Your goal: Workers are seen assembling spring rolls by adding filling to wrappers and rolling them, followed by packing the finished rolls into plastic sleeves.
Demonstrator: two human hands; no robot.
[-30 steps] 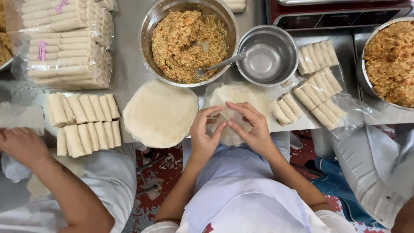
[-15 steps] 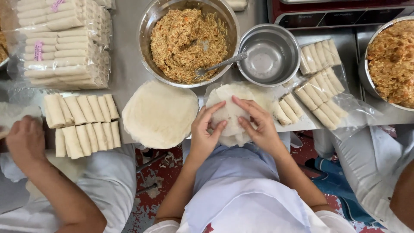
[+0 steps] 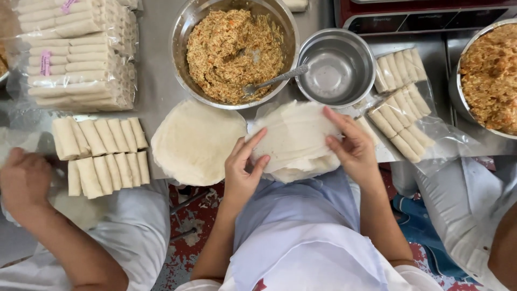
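Note:
My left hand [image 3: 242,167] and my right hand [image 3: 351,146] each pinch an edge of a thin white round wrapper [image 3: 295,138], spread wide between them above the table's front edge. It lies over a stack of like wrappers [image 3: 304,166]. Left of it sits another round stack of wrappers [image 3: 197,141]. Behind are a steel bowl of orange-brown filling [image 3: 234,48] with a spoon [image 3: 273,81] in it, and an empty steel bowl [image 3: 335,67].
Finished rolls lie in two rows [image 3: 102,154] at the left, with bagged rolls [image 3: 78,54] behind them and more rolls on plastic [image 3: 401,105] at the right. A second filling bowl [image 3: 489,75] is far right. A co-worker's hand [image 3: 24,180] works at the left edge.
My hands have moved apart, pulling the wrapper out wide; the right hand went right and up, the left slightly left. The co-worker's hand shifted a little.

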